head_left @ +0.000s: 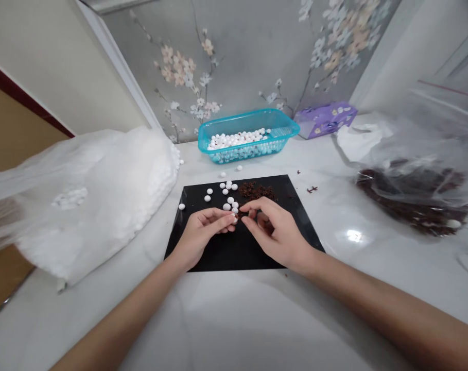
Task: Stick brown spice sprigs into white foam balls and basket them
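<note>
My left hand [208,226] pinches a small white ball [234,218] between thumb and fingertips, over the black mat [218,255]. My right hand [274,229] is close beside it, its thumb and index finger nearly together around a tiny reddish-brown piece [240,215] at the ball's edge. Several loose white balls [226,207] lie on the mat just beyond my fingers. A heap of small reddish-brown pieces [253,190] rests at the mat's far side. The right hand's other fingers are curled and partly hidden.
A blue plastic basket [249,119] holds many white balls at the back. To its right stands a purple box [326,119]. A large clear bag of white balls [102,190] fills the left side; a bag of brown pieces [415,201] lies right. Stray bits [312,189] dot the white table [234,314].
</note>
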{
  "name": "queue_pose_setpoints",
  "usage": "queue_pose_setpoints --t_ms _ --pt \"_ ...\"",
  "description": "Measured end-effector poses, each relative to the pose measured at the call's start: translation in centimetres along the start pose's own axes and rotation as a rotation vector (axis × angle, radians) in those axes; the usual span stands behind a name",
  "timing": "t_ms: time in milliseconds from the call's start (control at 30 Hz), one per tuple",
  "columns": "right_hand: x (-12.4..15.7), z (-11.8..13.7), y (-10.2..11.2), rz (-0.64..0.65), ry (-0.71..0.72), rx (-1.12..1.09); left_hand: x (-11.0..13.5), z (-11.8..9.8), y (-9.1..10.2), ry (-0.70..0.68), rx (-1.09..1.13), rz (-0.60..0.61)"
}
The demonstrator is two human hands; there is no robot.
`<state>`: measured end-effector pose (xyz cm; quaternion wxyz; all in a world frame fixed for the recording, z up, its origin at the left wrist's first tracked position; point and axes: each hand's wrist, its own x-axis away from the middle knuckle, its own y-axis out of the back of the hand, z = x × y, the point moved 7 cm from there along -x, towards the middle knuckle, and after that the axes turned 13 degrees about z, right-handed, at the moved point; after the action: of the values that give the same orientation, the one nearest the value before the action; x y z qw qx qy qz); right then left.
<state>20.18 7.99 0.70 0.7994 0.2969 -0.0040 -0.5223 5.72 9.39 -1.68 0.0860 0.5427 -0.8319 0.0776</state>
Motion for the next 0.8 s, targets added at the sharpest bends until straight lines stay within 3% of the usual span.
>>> queue_pose_setpoints --t_ms 167,433,667,800 --pt "0.3 1.0 -0.4 -0.004 0.056 0.209 0.2 -0.2 -0.3 -0.015 -0.038 0.029" --pt "0.5 1.3 -0.5 -0.022 0.105 0.289 0.2 -0.1 -0.2 -0.024 -0.112 0.023" --pt "0.8 2.6 -1.3 -0.049 0.227 0.577 0.4 -0.2 -0.8 -0.04 -0.22 0.035" --pt "0.3 2.0 -0.4 -0.048 0.197 0.68 0.0 -1.6 0.7 -0.111 -0.356 -0.001"
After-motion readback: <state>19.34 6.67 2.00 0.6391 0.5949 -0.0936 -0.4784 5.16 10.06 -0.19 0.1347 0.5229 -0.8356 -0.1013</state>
